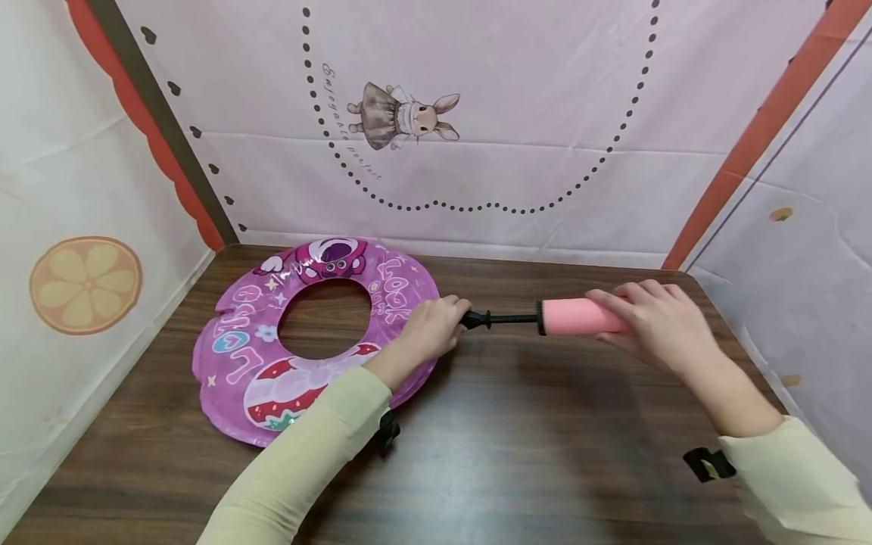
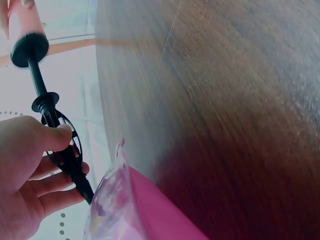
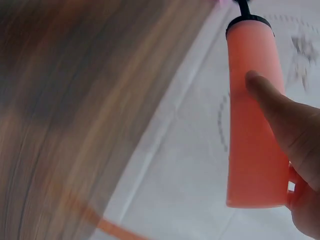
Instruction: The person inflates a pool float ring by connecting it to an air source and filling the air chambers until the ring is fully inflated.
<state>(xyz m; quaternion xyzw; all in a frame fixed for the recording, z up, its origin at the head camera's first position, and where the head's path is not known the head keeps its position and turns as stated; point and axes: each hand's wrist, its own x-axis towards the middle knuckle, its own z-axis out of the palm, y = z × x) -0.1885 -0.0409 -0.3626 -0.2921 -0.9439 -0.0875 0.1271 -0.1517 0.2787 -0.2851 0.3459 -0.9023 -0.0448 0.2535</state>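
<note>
- Purple plastic film makes the inflatable swim ring [image 1: 266,333], which lies on the left part of the wooden table [image 1: 518,469]; its outer edge shows creases, so I judge that it is only partly filled.
- The left hand [image 1: 432,325] holds the black pump handle [image 1: 477,319], with thumb and fingers on different sides of it, near the right edge of the ring.
- The right hand [image 1: 657,325] grips the pink pump barrel [image 1: 582,316], its thumb lying along the side.
- Between the two hands the black rod [image 1: 514,319] shows outside the barrel, so there is, I think, room for a push stroke.
- For a good stroke, it is better to keep rod and barrel in one straight line; a slanted push could bend the thin rod.
- The left hand should act as the steady one, because the tapered tip [image 2: 84,187] points toward the ring; whether it sits in a valve, I cannot tell.
- The right hand should make the movement, evenly and without jerk, otherwise the tip may slip.
</note>
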